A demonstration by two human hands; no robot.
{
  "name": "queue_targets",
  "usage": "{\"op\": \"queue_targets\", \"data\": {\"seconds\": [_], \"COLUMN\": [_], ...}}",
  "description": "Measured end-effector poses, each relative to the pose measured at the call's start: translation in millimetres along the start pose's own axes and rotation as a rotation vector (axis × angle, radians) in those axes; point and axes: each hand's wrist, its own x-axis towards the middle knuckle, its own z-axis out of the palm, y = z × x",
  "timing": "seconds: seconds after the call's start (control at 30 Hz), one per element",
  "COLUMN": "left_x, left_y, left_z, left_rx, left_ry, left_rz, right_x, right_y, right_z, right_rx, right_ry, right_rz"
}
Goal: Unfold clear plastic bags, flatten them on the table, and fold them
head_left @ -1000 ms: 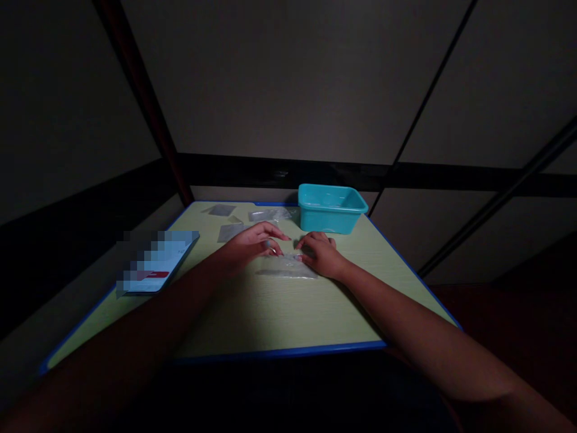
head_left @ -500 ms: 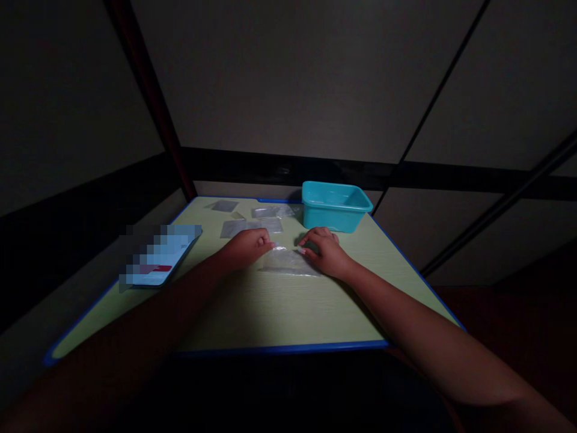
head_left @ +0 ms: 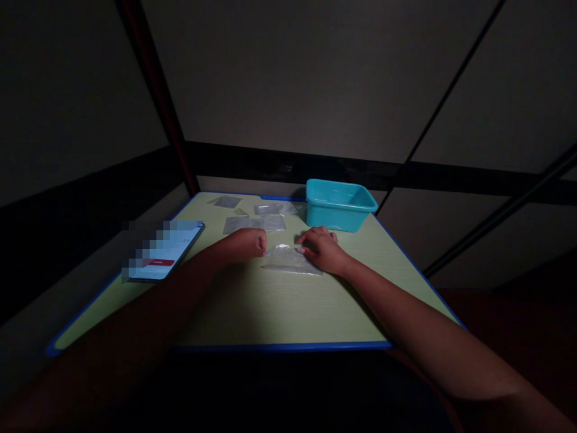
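Note:
A clear plastic bag (head_left: 293, 263) lies flat on the pale green table between my hands. My left hand (head_left: 249, 243) is at the bag's upper left corner, fingers curled and thumb pointing down; whether it pinches the bag's edge is too small to tell. At the upper right of the bag, my right hand (head_left: 322, 249) has its thumb and index finger closed on the bag's edge. Beyond my left hand lie flat clear packets (head_left: 273, 223), and further back more of them (head_left: 228, 202) are spread out.
A turquoise plastic basket (head_left: 338, 215) stands at the table's back right. On the left edge of the table (head_left: 288, 319) rests a tablet or phone (head_left: 166, 255) with a lit, partly blurred screen. A wall rises behind the table.
My left hand has shifted slightly left and down along the bag's upper edge, away from my right hand. My right hand stays at the bag. The whole view has shifted a little.

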Motion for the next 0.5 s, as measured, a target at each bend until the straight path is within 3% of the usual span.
{"op": "queue_targets", "data": {"seconds": [0.27, 0.5], "left_x": [-1, 0], "left_y": [-1, -5], "left_z": [-1.3, 0.2], "left_rx": [0.035, 0.129], "left_ry": [-0.12, -0.085], "left_rz": [0.045, 0.152], "right_x": [-6, -13], "right_y": [-9, -16], "right_z": [-9, -10], "right_rx": [0.012, 0.035], "right_ry": [-0.121, -0.321], "right_rz": [-0.16, -0.238]}}
